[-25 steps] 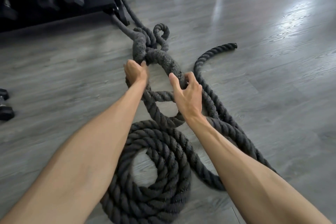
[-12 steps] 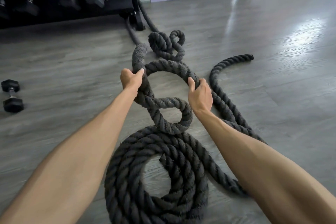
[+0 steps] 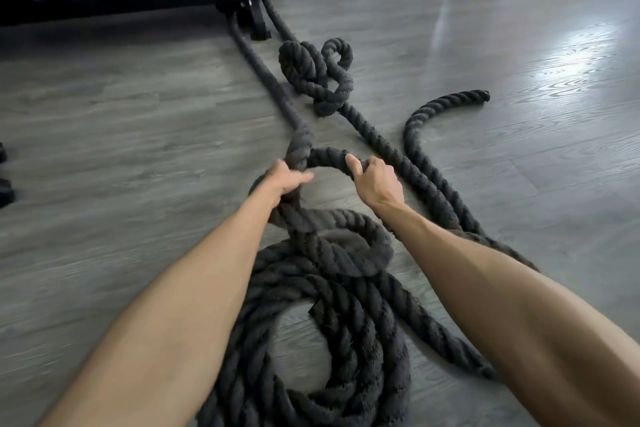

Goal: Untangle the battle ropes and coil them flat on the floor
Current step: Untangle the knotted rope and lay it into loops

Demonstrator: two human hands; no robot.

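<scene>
Black rope (image 3: 391,149), grey wood-grain floor (image 3: 138,121)

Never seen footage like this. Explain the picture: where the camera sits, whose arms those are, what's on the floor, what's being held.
No machine here: a camera worn on a person's head looks forward and down, so the two bare arms are the wearer's own. On the grey floor lies a thick black battle rope. Nearest the person it is wound into a coil; farther off sits a knot, and a free end curves off right. The left hand and right hand each grip one side of a loop. A dark weight rack stands behind.
</scene>
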